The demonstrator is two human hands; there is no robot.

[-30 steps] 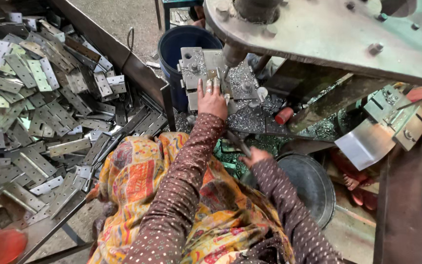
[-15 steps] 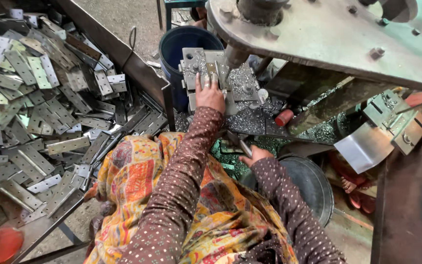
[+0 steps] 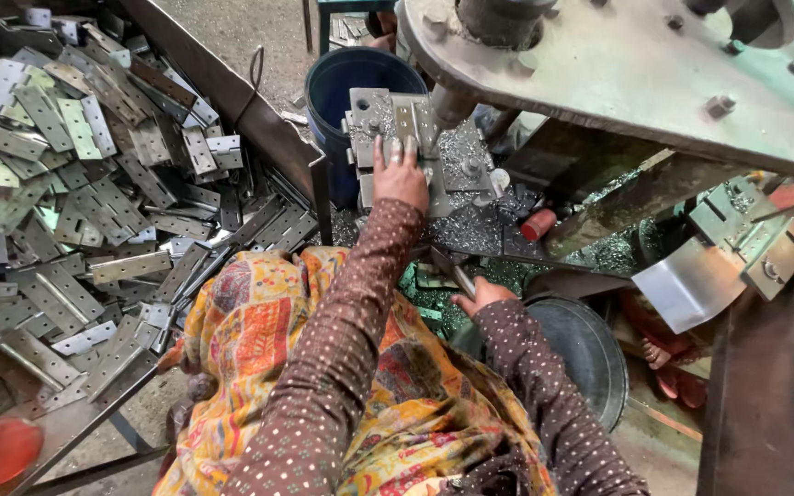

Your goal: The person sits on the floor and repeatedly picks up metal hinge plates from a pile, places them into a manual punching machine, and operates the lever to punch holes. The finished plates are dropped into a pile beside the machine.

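My left hand reaches forward onto the grey die block of a press, fingertips pressing a small flat metal plate in the block's slot. Lower down, near my lap, my right hand is closed around a thin metal handle that sticks out from under the press bed. Metal shavings cover the bed around the block. Both arms wear brown dotted sleeves over a bright patterned cloth.
A big heap of flat punched metal plates fills a sloped tray on the left. A blue bucket stands behind the die. The heavy press frame overhangs at upper right. A dark round pan sits at lower right.
My left hand has stayed on the die block with its fingers shifting slightly forward on the plate. My right hand keeps its grip on the handle.
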